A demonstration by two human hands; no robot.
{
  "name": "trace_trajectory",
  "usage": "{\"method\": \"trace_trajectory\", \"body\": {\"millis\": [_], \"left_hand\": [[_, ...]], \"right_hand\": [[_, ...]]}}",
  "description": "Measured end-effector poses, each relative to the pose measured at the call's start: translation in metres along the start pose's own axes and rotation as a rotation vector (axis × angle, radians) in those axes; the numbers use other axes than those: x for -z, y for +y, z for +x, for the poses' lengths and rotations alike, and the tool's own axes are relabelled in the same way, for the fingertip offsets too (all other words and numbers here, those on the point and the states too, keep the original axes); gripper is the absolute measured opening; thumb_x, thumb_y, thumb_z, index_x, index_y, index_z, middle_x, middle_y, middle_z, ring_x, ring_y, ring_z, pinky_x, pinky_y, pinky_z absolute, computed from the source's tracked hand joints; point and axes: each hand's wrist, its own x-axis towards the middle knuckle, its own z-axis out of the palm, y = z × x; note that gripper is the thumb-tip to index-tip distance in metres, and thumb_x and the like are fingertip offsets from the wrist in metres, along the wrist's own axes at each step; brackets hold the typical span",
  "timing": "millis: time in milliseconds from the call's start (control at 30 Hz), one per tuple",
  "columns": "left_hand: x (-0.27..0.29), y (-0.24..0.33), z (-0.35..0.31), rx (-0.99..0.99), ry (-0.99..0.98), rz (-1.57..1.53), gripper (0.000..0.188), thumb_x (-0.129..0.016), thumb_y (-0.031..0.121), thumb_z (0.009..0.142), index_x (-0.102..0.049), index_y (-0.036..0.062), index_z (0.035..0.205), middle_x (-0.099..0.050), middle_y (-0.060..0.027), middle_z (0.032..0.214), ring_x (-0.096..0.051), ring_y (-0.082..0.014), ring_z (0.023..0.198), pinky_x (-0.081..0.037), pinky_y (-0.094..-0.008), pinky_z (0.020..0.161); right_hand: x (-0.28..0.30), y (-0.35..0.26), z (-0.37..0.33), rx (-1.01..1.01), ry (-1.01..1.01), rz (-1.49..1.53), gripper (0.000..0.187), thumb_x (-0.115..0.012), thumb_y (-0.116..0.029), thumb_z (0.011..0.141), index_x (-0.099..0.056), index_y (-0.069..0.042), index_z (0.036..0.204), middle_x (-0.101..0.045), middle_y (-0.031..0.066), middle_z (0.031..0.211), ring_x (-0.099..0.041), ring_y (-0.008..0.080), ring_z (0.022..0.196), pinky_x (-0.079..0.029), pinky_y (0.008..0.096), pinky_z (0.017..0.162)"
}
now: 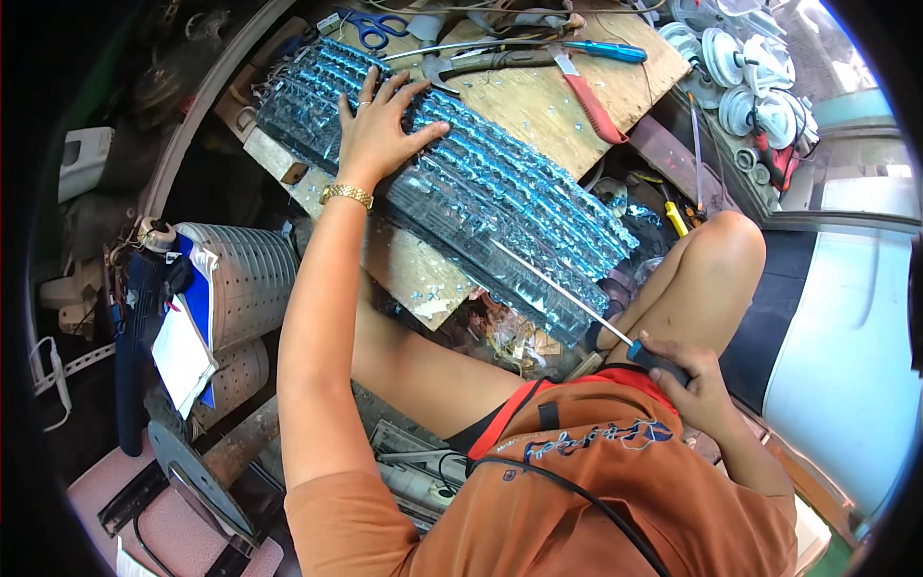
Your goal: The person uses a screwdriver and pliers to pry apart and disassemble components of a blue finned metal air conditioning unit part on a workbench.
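A long slab of shredded, shiny blue metal fins [510, 188], perhaps a coil block, lies slantwise on a wooden board [418, 279]. My left hand [380, 130] presses on its upper part, fingers spread and palm down. In my right hand [694, 377], near my lap, is a long screwdriver [567, 291], gripped by its dark blue handle. Its thin shaft points up and left, the tip at the slab's lower edge. I cannot tell whether the tip is wedged in or only resting there.
Beyond the slab lie blue scissors [375, 29], a hammer [495, 62], a blue-handled screwdriver [606, 50] and a red-handled knife [588, 104]. White plastic wheel-like parts [745, 72] pile up at the far right. A ribbed, perforated drum [255, 274] stands at the left. Scraps [514, 337] lie below the board.
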Motion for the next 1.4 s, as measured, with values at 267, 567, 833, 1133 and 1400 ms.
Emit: {"method": "trace_trajectory", "body": {"millis": [267, 567, 833, 1133, 1400], "left_hand": [[-0.005, 0.003, -0.002, -0.010, 0.047, 0.015, 0.077, -0.068, 0.076, 0.083, -0.061, 0.0337, 0.147, -0.049, -0.0016, 0.162, -0.027, -0.0321, 0.158, -0.011, -0.0725, 0.123], [-0.002, -0.003, 0.002, -0.003, 0.024, -0.007, 0.079, -0.070, 0.078, 0.080, -0.063, 0.0322, 0.144, -0.051, -0.0011, 0.160, -0.029, -0.0312, 0.158, -0.012, -0.0723, 0.123], [-0.005, 0.003, 0.000, -0.013, 0.031, 0.003, 0.077, -0.070, 0.075, 0.083, -0.059, 0.0345, 0.148, -0.049, -0.0007, 0.161, -0.028, -0.0311, 0.158, -0.012, -0.0716, 0.123], [-0.002, -0.002, 0.000, 0.006, 0.016, 0.002, 0.077, -0.070, 0.075, 0.082, -0.060, 0.0334, 0.146, -0.049, 0.0009, 0.162, -0.026, -0.0293, 0.159, -0.011, -0.0713, 0.124], [-0.003, -0.002, 0.002, 0.006, 0.012, 0.009, 0.077, -0.069, 0.075, 0.083, -0.060, 0.0332, 0.147, -0.049, 0.0000, 0.162, -0.026, -0.0299, 0.159, -0.012, -0.0708, 0.124]], "right_hand": [[-0.014, -0.008, 0.011, 0.013, 0.017, -0.020, 0.037, -0.068, 0.004, 0.090, -0.069, 0.006, 0.127, -0.074, 0.0236, 0.122, -0.073, 0.0344, 0.112, -0.054, 0.0394, 0.099], [-0.008, -0.002, -0.001, 0.031, 0.024, 0.000, 0.040, -0.066, 0.005, 0.091, -0.069, 0.003, 0.131, -0.074, 0.0243, 0.119, -0.074, 0.0322, 0.109, -0.055, 0.0386, 0.097], [-0.011, -0.016, 0.006, -0.105, 0.040, 0.039, 0.037, -0.065, 0.004, 0.091, -0.068, 0.007, 0.128, -0.072, 0.0220, 0.130, -0.069, 0.0339, 0.124, -0.050, 0.0389, 0.108], [0.000, -0.020, 0.011, -0.060, 0.041, 0.063, 0.036, -0.064, 0.004, 0.092, -0.068, 0.007, 0.128, -0.071, 0.0232, 0.131, -0.068, 0.0332, 0.125, -0.049, 0.0397, 0.110], [0.010, -0.036, 0.035, -0.044, -0.018, -0.063, 0.037, -0.064, 0.004, 0.093, -0.066, 0.006, 0.131, -0.071, 0.0226, 0.131, -0.070, 0.0341, 0.121, -0.052, 0.0391, 0.105]]}}
